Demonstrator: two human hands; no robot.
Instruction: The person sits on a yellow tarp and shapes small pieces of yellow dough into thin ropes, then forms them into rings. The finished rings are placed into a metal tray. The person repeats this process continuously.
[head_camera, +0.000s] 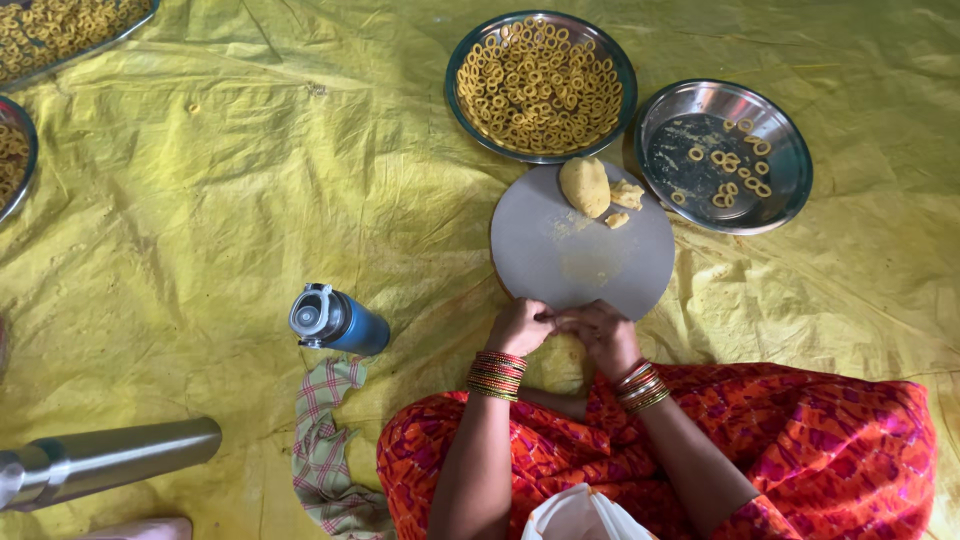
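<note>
Round grey board: flat on yellow sheet, pale-yellow dough lump at its far edge | left hand and right hand: fingers curled, fingertips meeting at board's near edge, pinching something too small to identify | steel plate of dough rings: just beyond the board.

Round grey board: flat on yellow sheet, floury smear at centre. Yellow dough lump rests at its far edge, small dough scraps just beside. Near edge meets both hands; anything pinched there is hidden.
</note>
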